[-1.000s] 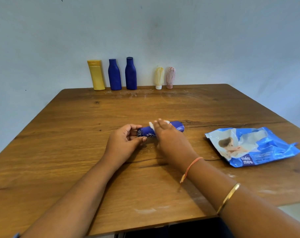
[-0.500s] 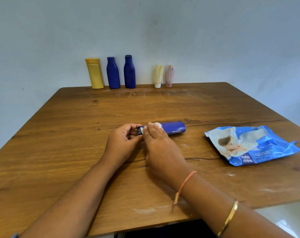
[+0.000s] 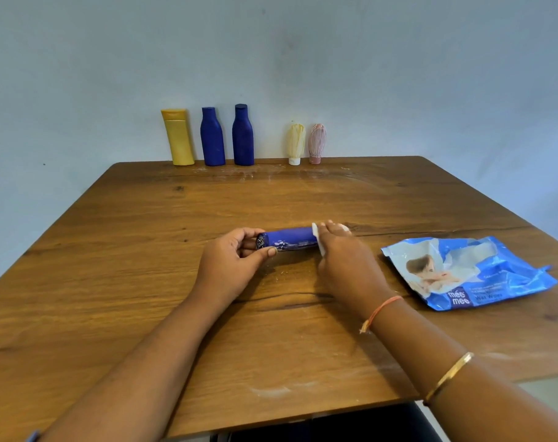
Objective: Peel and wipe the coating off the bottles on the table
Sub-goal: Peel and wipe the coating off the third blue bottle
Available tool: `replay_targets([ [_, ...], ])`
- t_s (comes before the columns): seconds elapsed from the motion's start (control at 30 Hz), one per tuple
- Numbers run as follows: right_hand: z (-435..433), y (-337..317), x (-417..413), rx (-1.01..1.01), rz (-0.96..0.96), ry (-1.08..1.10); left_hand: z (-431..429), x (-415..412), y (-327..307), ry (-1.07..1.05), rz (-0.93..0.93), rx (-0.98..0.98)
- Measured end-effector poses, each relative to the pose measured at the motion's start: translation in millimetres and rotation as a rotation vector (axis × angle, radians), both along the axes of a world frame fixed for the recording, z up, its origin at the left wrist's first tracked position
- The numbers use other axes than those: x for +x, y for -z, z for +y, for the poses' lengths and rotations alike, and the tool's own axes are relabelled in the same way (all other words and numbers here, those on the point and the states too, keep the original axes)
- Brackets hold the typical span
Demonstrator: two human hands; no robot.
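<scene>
A blue bottle (image 3: pixel 290 239) lies on its side in the middle of the wooden table (image 3: pixel 143 250), with pale scraped patches near its left end. My left hand (image 3: pixel 229 263) pinches that left end between thumb and fingers. My right hand (image 3: pixel 344 256) covers the bottle's right end and grips a white wet wipe (image 3: pixel 317 239) against it. The bottle's right end is hidden under that hand.
Along the far edge by the wall stand a yellow bottle (image 3: pixel 178 137), two blue bottles (image 3: pixel 212 137) (image 3: pixel 243 135), a cream tube (image 3: pixel 295 143) and a pink tube (image 3: pixel 316 143). A blue wet-wipes pack (image 3: pixel 469 272) lies to the right. White residue marks the tabletop.
My right hand has slid the wipe from the bottle's left end along to its right end, uncovering the blue body. The left hand keeps its hold.
</scene>
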State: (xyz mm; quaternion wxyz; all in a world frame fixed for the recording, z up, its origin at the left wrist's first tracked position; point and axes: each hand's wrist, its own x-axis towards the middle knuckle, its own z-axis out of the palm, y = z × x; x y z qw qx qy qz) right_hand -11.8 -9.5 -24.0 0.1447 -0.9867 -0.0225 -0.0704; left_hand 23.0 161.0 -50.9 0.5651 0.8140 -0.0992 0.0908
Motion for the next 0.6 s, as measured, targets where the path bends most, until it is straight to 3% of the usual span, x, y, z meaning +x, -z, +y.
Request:
replay_targets([
  [0.27,48,0,-7,-0.121,-0.039,-0.293,2,-1,0,0.015,0.031,-0.041],
  [0.6,-5,3,2,0.040,0.026,0.034,0,-2,1,-0.007,-0.008,0.046],
])
